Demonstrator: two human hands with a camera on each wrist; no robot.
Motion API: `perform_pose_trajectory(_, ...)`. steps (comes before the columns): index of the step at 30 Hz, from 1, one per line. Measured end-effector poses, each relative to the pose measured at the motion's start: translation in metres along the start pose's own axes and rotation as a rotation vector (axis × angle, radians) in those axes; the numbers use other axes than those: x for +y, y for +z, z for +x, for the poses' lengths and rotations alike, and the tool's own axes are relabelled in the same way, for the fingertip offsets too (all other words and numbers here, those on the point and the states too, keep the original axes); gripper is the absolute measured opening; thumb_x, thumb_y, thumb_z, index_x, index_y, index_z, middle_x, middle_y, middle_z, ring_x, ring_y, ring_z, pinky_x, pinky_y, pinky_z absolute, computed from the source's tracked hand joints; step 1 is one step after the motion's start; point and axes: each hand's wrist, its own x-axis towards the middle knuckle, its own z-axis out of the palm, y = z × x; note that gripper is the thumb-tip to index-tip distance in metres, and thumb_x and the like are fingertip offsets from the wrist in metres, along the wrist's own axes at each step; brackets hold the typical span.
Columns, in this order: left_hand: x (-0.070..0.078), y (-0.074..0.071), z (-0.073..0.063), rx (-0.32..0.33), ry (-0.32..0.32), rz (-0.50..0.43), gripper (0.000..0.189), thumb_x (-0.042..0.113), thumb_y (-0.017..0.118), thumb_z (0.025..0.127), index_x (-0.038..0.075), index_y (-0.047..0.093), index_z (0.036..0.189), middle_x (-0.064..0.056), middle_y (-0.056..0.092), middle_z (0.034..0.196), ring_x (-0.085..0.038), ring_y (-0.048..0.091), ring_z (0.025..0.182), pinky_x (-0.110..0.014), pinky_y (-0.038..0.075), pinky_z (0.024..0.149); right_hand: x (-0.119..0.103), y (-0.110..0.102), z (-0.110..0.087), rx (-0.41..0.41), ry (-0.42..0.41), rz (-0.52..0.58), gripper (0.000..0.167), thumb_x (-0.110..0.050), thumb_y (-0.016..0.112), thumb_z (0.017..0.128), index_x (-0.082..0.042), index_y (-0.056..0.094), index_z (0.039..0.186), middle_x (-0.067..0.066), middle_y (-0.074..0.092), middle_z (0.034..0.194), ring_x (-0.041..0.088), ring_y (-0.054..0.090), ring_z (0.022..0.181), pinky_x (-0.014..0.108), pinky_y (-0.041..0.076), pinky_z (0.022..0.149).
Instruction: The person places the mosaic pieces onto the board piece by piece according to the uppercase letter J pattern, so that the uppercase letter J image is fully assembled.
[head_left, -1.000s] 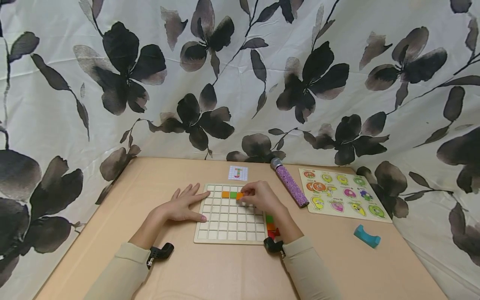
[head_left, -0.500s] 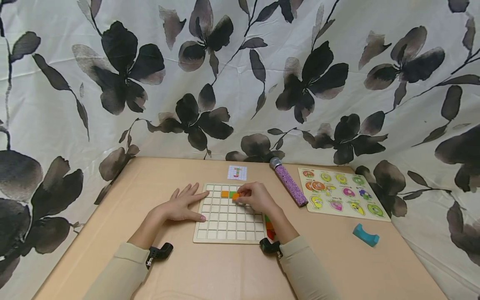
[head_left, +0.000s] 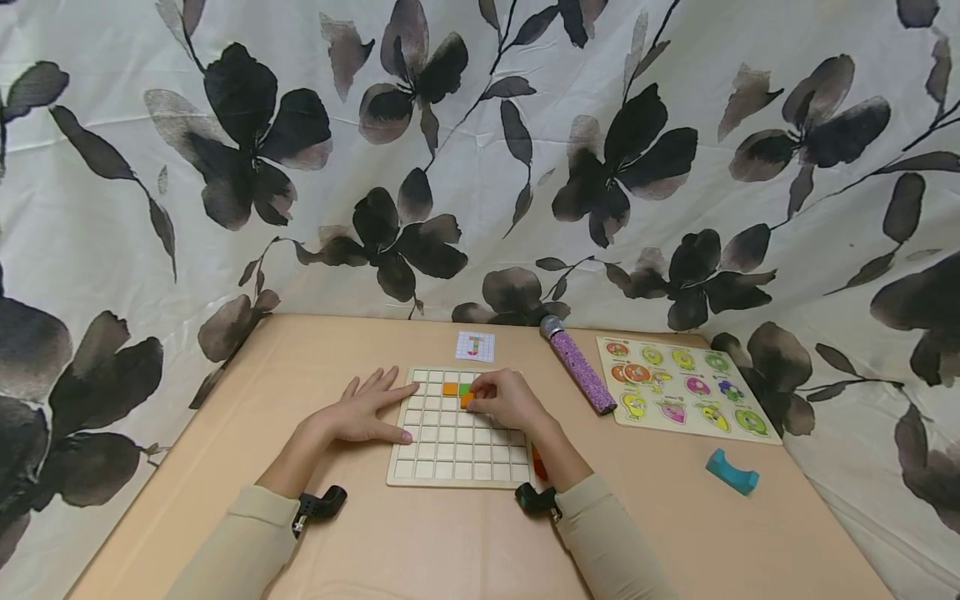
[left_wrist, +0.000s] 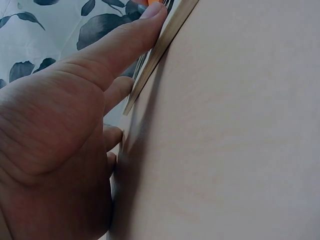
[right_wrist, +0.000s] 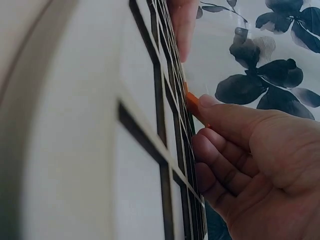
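A white square-grid board (head_left: 450, 483) lies on the table between the hands. Near its far edge an orange tile (head_left: 450, 388) and a green tile (head_left: 465, 388) sit side by side in the grid. My right hand (head_left: 510, 402) pinches another orange tile (head_left: 467, 400) between thumb and fingers, just in front of the green one. In the right wrist view this pinched tile (right_wrist: 194, 106) leans at a slant close over the grid. With fingers spread, my left hand (head_left: 365, 412) rests at the board's left edge; its thumb lies at the wooden rim (left_wrist: 155, 57) in the left wrist view.
Loose red-orange tiles (head_left: 539, 465) lie right of the board, mostly hidden by the right wrist. Behind the board is a small pattern card (head_left: 475, 347). A purple glittery microphone (head_left: 579, 368), a fruit picture board (head_left: 690, 400) and a teal curved block (head_left: 732, 472) are at right.
My right hand has brought the orange tile left and slightly nearer, from beside the green tile to just in front of it. The left hand stays in place.
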Motion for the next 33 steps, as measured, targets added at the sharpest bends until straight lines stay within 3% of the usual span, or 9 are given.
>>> perform_pose_trajectory(33, -0.0003, -0.0015, 0.0022, -0.015, -0.016, 0.012, 0.096, 0.062, 0.079, 0.083, 0.026, 0.039, 0.162, -0.023, 0.006, 0.174, -0.050, -0.003, 0.160, -0.073, -0.009, 0.122, -0.0058, -0.0003, -0.0007, -0.068, 0.014, -0.056, 0.019, -0.012, 0.083, 0.089, -0.005, 0.078, 0.105, -0.001, 0.065, 0.081, 0.014, 0.056, 0.074, 0.023, 0.046, 0.065)
